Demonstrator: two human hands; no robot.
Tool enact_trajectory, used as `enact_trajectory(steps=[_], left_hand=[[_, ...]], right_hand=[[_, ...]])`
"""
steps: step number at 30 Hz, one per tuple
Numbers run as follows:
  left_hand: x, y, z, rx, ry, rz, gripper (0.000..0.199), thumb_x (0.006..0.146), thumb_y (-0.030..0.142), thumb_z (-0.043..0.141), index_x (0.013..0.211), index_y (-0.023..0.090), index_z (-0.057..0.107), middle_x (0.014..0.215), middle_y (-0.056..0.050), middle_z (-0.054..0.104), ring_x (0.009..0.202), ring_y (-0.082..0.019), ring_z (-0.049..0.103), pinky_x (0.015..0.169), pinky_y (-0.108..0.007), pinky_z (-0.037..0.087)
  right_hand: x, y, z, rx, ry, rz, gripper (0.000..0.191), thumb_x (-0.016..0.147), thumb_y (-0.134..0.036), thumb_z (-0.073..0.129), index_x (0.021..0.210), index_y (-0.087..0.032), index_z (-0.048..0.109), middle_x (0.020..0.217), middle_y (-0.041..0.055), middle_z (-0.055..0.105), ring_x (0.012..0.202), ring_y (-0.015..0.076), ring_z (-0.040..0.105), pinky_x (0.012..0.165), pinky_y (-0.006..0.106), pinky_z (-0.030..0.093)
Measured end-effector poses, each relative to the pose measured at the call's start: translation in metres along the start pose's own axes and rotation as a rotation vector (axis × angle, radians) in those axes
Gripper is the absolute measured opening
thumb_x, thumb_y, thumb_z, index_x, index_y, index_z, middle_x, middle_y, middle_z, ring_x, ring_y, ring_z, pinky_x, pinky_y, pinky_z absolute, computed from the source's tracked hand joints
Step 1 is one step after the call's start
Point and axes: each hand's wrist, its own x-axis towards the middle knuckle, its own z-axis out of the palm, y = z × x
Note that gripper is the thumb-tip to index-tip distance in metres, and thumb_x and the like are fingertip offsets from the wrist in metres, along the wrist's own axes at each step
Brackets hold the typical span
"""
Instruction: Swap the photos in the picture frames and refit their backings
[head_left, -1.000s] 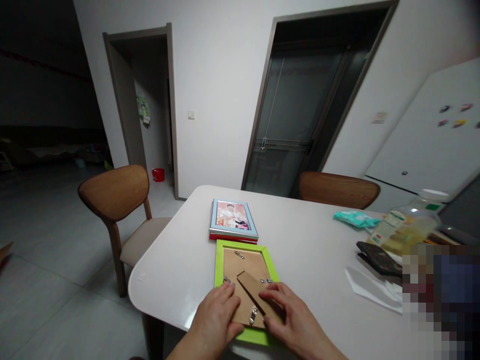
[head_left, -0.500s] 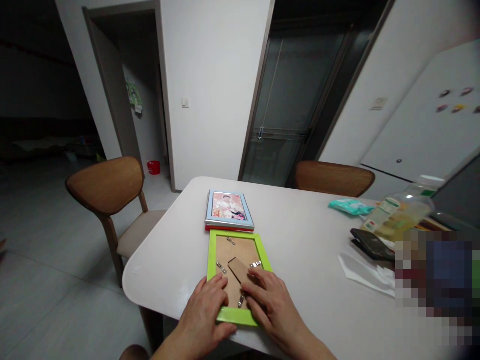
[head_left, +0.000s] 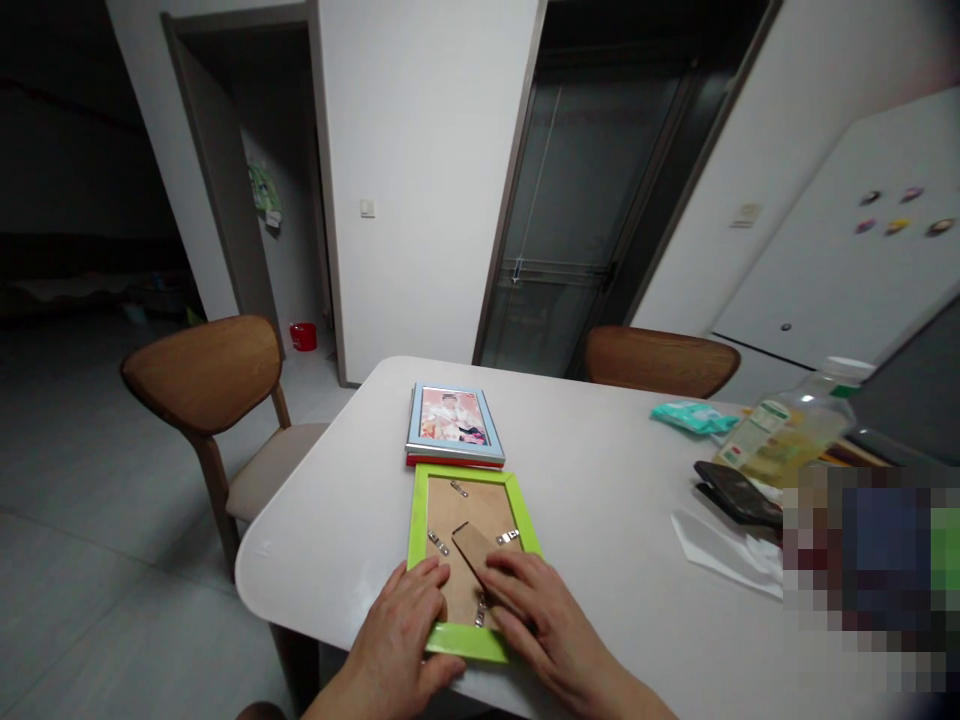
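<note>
A green picture frame lies face down on the white table, its brown backing board showing with metal clips and a stand flap. My left hand grips the lower left of the frame, fingers on top and thumb at the near edge. Over the lower right, my right hand rests with its fingertips on the flap and backing. Just beyond the green frame, a light blue frame with a pink picture is stacked on a red one.
To the right on the table are a teal packet, a large clear bottle, a black phone-like item and white paper. Wooden chairs stand at the left and far side.
The camera view has shifted slightly. The fingers of my right hand have moved a little over the flap; my left hand keeps its hold on the frame.
</note>
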Motion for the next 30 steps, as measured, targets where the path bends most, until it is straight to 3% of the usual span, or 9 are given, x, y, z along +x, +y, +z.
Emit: enact_trajectory(steps=[4, 7, 11, 16, 21, 25, 30], left_hand=[[0.001, 0.000, 0.000, 0.004, 0.015, 0.017, 0.024, 0.065, 0.029, 0.061, 0.083, 0.017, 0.051, 0.123, -0.012, 0.046, 0.118, -0.025, 0.034, 0.098, -0.046, 0.024], [0.001, -0.001, 0.000, 0.006, 0.014, 0.017, 0.024, 0.066, 0.030, 0.061, 0.083, 0.017, 0.051, 0.123, -0.012, 0.046, 0.118, -0.025, 0.035, 0.098, -0.046, 0.024], [0.001, 0.000, 0.000, 0.014, 0.012, 0.007, 0.024, 0.064, 0.028, 0.062, 0.083, 0.017, 0.051, 0.124, -0.012, 0.046, 0.117, -0.025, 0.035, 0.098, -0.046, 0.024], [-0.002, 0.000, 0.000, 0.002, 0.017, 0.008, 0.024, 0.066, 0.031, 0.061, 0.084, 0.017, 0.050, 0.123, -0.012, 0.046, 0.116, -0.026, 0.036, 0.098, -0.047, 0.025], [-0.003, -0.001, 0.002, -0.042, 0.060, 0.021, 0.026, 0.063, 0.027, 0.063, 0.084, 0.018, 0.051, 0.120, -0.010, 0.049, 0.113, -0.025, 0.039, 0.098, -0.044, 0.024], [-0.003, -0.002, 0.003, -0.098, 0.106, 0.027, 0.030, 0.059, 0.021, 0.065, 0.085, 0.018, 0.051, 0.117, -0.008, 0.050, 0.111, -0.023, 0.040, 0.099, -0.040, 0.023], [-0.003, -0.004, 0.003, -0.142, 0.120, 0.056, 0.028, 0.058, 0.019, 0.065, 0.082, 0.018, 0.050, 0.113, -0.007, 0.051, 0.107, -0.022, 0.042, 0.098, -0.038, 0.024]], right_hand=[[0.015, 0.022, 0.004, -0.075, 0.107, 0.274, 0.026, 0.079, -0.021, 0.039, 0.096, -0.017, 0.058, 0.092, 0.0094, 0.054, 0.087, 0.0198, 0.046, 0.076, 0.033, 0.039], [0.025, 0.027, 0.005, -0.095, 0.081, 0.317, 0.023, 0.077, -0.019, 0.040, 0.082, -0.018, 0.062, 0.084, 0.0081, 0.053, 0.083, 0.0197, 0.045, 0.074, 0.031, 0.038], [0.028, 0.027, 0.008, -0.042, 0.095, 0.328, 0.024, 0.078, -0.016, 0.038, 0.072, -0.016, 0.062, 0.084, 0.0085, 0.053, 0.083, 0.0187, 0.044, 0.076, 0.029, 0.038], [0.025, 0.028, 0.008, -0.007, 0.081, 0.328, 0.025, 0.078, -0.016, 0.039, 0.077, -0.016, 0.064, 0.088, 0.0089, 0.054, 0.085, 0.0190, 0.044, 0.077, 0.029, 0.038], [0.038, -0.001, 0.012, 0.022, 0.069, 0.231, 0.025, 0.079, -0.020, 0.040, 0.093, -0.019, 0.061, 0.096, 0.0076, 0.054, 0.090, 0.0191, 0.044, 0.080, 0.031, 0.035], [0.056, -0.026, 0.020, 0.057, -0.025, 0.125, 0.025, 0.081, -0.020, 0.039, 0.091, -0.022, 0.061, 0.087, 0.0046, 0.056, 0.084, 0.0166, 0.045, 0.074, 0.028, 0.035], [0.066, -0.026, 0.026, 0.037, -0.068, 0.120, 0.026, 0.077, -0.013, 0.041, 0.085, -0.024, 0.063, 0.084, 0.0024, 0.057, 0.082, 0.0162, 0.044, 0.071, 0.028, 0.032]])
